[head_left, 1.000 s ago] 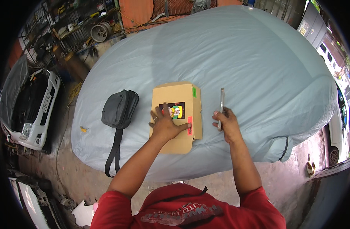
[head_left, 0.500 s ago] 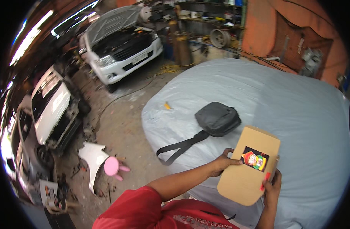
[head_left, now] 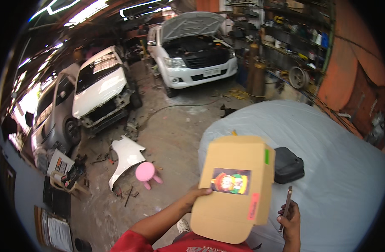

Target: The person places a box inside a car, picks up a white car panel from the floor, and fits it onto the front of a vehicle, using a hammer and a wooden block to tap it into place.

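Cardboard box [head_left: 230,155]: one, tan, shallow, lid down, contents hidden. Location: in front of the person, at the near left edge of a grey sheet [head_left: 344,180] spread over a large rounded form. The lid faces the camera; its near end has rounded corners. Markings: a dark picture panel [head_left: 231,181] bearing a cartoon-like figure in red, yellow and green, slightly blurred; a green label [head_left: 267,156] at the far right edge; a pinkish-red strip [head_left: 253,206] near the right edge, lower down.

Left hand [head_left: 196,198]: holds the box by its left side, thumb on the lid, fingers largely out of sight.

Right hand [head_left: 290,220]: closed round a slim flat object [head_left: 287,208], seen nearly edge-on, upright, just beside the box; its kind is unclear.

Bag [head_left: 288,164]: one, black, lying on the sheet beyond the box, partly behind it; contents not visible.

Shelves [head_left: 285,49]: against the far wall, holding assorted bottles and small containers, too small to itemise.
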`<action>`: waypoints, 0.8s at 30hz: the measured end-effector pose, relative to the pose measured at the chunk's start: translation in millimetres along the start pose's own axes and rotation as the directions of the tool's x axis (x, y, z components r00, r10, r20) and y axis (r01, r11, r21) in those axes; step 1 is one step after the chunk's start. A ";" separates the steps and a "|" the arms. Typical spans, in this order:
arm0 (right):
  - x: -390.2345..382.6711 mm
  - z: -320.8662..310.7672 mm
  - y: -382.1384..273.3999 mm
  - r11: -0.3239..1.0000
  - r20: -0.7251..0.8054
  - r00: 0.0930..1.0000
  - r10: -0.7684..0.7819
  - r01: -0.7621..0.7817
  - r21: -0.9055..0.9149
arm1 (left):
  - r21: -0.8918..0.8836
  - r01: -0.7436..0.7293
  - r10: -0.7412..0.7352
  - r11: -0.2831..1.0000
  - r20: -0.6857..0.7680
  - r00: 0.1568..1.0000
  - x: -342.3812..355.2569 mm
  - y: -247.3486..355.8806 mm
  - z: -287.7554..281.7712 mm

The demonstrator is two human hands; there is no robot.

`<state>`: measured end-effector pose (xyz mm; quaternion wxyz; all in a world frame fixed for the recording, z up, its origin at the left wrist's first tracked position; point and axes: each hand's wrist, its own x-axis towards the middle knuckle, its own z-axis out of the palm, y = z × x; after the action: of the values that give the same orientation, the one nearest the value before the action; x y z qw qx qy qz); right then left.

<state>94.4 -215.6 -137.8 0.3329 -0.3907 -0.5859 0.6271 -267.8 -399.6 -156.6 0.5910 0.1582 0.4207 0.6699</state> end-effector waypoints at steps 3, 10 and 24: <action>20.2 37.3 12.9 0.987 0.039 0.995 0.090 -0.084 -0.139 | -0.091 0.011 -0.034 0.996 -0.252 0.967 -51.1 14.6 -78.7; 68.8 129.2 40.4 0.755 0.176 0.984 -0.023 0.133 -0.642 | -0.163 -0.388 0.270 0.907 -0.480 0.834 -162.1 52.1 -168.0; 135.1 198.7 151.1 0.395 0.156 0.979 -0.132 0.196 -0.897 | -0.134 -0.480 0.288 0.867 -0.650 0.703 -236.3 91.6 -300.7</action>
<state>-138.2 -205.5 -300.0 0.1109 -0.4300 -0.8766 0.1852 -481.9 -726.6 -199.6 0.2849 -0.0710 0.4411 0.8481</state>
